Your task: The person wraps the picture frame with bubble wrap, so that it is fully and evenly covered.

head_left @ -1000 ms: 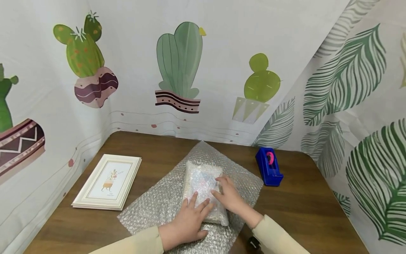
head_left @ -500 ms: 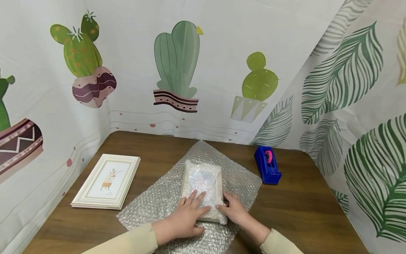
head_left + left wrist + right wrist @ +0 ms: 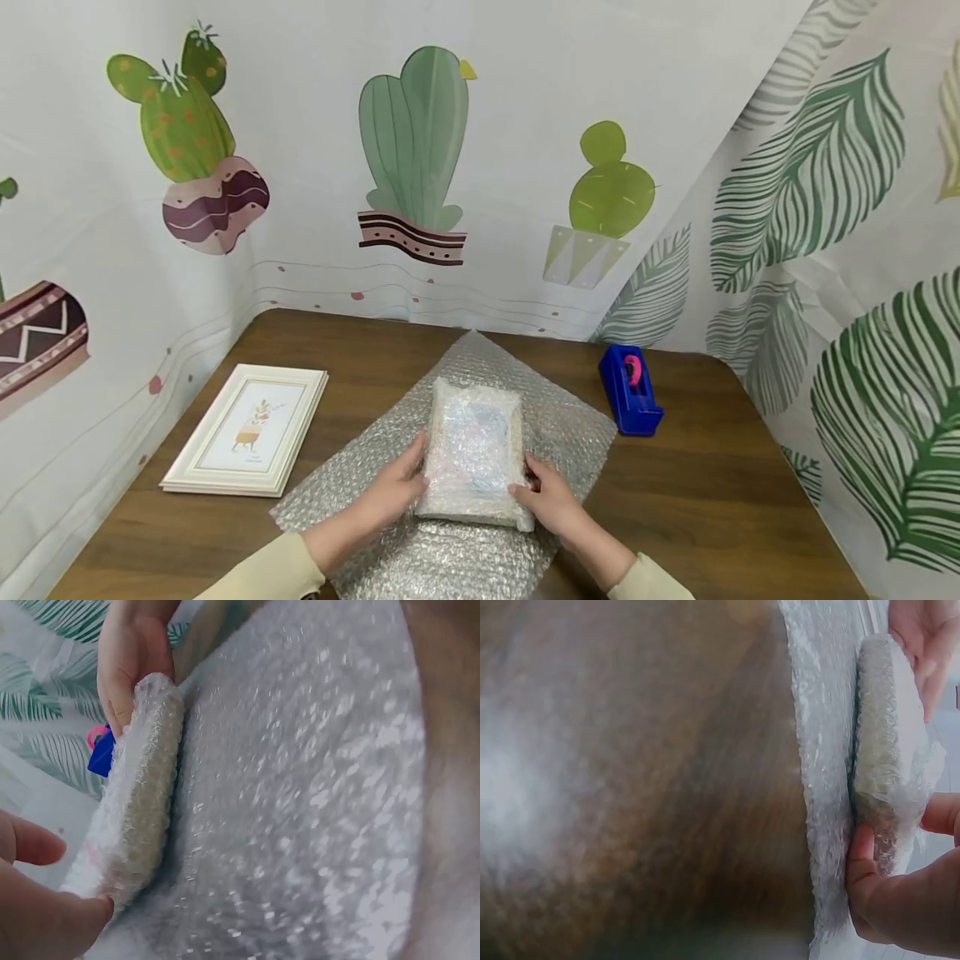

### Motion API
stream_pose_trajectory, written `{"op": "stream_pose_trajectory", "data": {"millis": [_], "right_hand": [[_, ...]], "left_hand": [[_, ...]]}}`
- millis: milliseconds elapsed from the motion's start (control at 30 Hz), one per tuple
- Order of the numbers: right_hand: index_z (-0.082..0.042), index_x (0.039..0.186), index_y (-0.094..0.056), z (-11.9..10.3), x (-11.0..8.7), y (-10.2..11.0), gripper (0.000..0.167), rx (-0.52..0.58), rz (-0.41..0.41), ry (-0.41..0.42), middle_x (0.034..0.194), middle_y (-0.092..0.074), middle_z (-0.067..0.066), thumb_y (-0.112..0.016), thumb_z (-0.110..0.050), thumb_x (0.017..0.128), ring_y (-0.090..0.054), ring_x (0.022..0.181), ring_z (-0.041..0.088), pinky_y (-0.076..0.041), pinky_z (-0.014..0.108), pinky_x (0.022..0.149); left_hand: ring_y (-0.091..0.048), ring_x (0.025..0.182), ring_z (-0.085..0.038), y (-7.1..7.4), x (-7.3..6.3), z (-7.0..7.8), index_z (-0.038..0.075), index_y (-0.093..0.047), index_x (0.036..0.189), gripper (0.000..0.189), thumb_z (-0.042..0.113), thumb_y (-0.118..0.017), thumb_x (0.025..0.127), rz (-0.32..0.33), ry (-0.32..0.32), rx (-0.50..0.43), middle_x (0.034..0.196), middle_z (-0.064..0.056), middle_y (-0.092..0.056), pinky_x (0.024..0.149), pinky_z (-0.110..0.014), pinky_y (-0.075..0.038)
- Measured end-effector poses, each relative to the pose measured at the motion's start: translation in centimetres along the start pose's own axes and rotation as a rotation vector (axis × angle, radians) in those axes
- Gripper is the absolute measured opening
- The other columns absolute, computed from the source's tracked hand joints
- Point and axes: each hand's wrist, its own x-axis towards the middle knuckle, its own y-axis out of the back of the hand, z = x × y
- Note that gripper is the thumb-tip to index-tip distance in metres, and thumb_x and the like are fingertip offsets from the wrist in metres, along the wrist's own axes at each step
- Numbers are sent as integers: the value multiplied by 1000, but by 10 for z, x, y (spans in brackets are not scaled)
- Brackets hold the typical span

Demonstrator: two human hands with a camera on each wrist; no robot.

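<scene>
A bubble-wrapped picture frame [image 3: 476, 450] lies on a sheet of bubble wrap [image 3: 360, 475] in the head view, its picture showing faintly through the wrapping. My left hand [image 3: 393, 487] holds its left edge, with fingers along the side. On the opposite edge, my right hand [image 3: 553, 500] grips it, thumb over the top and fingers at the side. Seen from the left wrist, the wrapped side [image 3: 146, 795] stands off the sheet's flat surface, bubbles visible. In the right wrist view, thumb and fingers [image 3: 862, 844] pinch the near edge. The package's underside is hidden.
A white picture frame [image 3: 247, 429] with a plant print lies on the left of the brown wooden table [image 3: 697, 475]. The blue tape dispenser [image 3: 632, 392] with a pink roll stands at right. Patterned cloth [image 3: 510, 167] hangs behind the table.
My left hand has moved from the top of the wrapped frame to its left edge. My right hand has slid from the upper surface down to the right edge and grips there.
</scene>
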Motion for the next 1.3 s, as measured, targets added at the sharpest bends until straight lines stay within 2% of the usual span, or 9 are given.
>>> {"op": "stream_pose_trajectory", "data": {"millis": [100,233,500,600,733,867,967,1100,1300], "right_hand": [[12,152,-36,-1,0,0,72,-9,-7,-2,135,-54,29,-70,-16,95,-50,102,25,-46,32,83],[12,152,-37,1,0,1,71,6,-33,-18,140,-52,31,-69,-17,97,-54,112,31,-50,37,87],[9,155,-34,2,0,1,73,111,-80,-58,145,-47,32,-68,-19,97,-51,104,26,-49,31,78],[9,156,-31,2,0,2,73,169,-101,-62,148,-44,34,-66,-17,97,-52,99,22,-47,29,78],[8,157,-29,3,0,5,73,235,-121,-53,150,-42,37,-64,-16,98,-57,111,24,-50,30,86],[5,159,-27,3,-2,9,74,259,-141,-57,154,-37,40,-65,-18,99,-55,128,34,-54,40,97],[2,161,-22,2,-3,15,78,310,-174,-63,153,-34,40,-66,-18,99,-59,121,31,-56,42,95],[2,161,-21,1,-3,26,81,340,-176,-53,143,-40,33,-68,-15,98,-62,95,15,-58,29,80],[2,158,-32,-1,-2,44,74,266,-53,-65,132,-48,22,-69,-11,95,-43,66,6,-44,19,60]], "left_hand": [[-12,155,-51,3,4,-4,-11,-12,159,75,-9,-47,93,-22,62,-115,166,-33,-9,126,-62,-14],[-12,154,-52,5,9,-10,-16,-15,155,70,-11,-48,93,-51,97,-169,164,-35,-9,126,-60,-13],[-10,153,-52,14,6,-16,-9,-15,158,84,-10,-60,86,-137,102,-121,164,-33,-9,126,-60,-9],[-14,152,-55,14,4,-14,-4,-12,160,91,-9,-64,86,-167,106,-115,164,-36,-8,125,-63,-14],[-25,149,-57,14,2,-12,3,-12,162,94,-7,-67,87,-166,115,-109,163,-39,-10,123,-65,-25],[-40,144,-54,14,1,-12,3,-13,162,93,-5,-68,87,-163,107,-101,157,-42,-27,121,-65,-31],[-46,139,-49,14,1,-9,4,-13,162,93,-4,-68,88,-164,99,-113,151,-43,-38,121,-65,-30],[-44,140,-47,10,4,-2,9,-18,163,93,-3,-70,87,-131,109,-119,154,-41,-36,122,-69,-22],[-51,131,-39,-4,13,11,16,-27,162,94,-2,-73,83,-77,97,-108,146,-32,-46,122,-70,-23]]}}
